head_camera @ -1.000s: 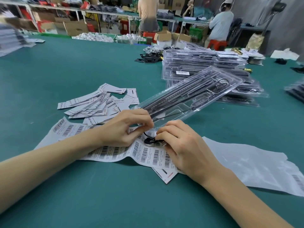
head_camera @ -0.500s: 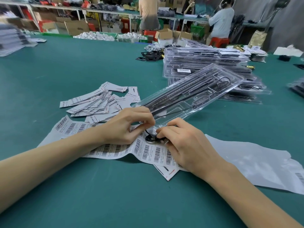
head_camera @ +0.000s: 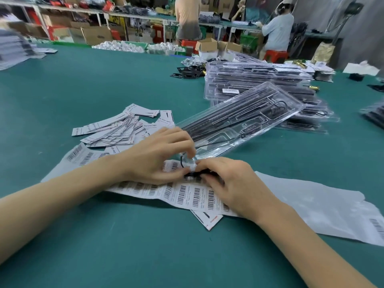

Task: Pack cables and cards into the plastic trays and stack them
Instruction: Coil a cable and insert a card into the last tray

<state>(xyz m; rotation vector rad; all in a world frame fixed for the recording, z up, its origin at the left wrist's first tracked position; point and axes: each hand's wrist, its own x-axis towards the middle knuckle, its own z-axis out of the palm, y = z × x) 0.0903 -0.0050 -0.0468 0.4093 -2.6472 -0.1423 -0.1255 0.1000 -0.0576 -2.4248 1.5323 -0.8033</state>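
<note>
— Where was the tray?

— The clear plastic tray (head_camera: 239,119) lay tilted, its near end down at the two hands and its far end propped on the stack of filled trays (head_camera: 255,84). The left hand (head_camera: 154,154) had its fingers curled onto that near corner; the right hand (head_camera: 228,183) met it from the other side, fingers bent over a black cable (head_camera: 192,174) just below the tray's edge.

— Were they gripping?

— Both pinched there, fingertips nearly touching, though blur hid exactly what each finger held.

— What lay around?

— A barcode label sheet (head_camera: 187,194) under both hands, loose printed cards (head_camera: 116,129) heaped to the left, a grey plastic bag (head_camera: 311,206) to the right, all on the green table (head_camera: 104,246). The hands covered the tray's near end.

— And the tray itself?

— Transparent, moulded with long channels holding dark strips and a coiled wire.
</note>
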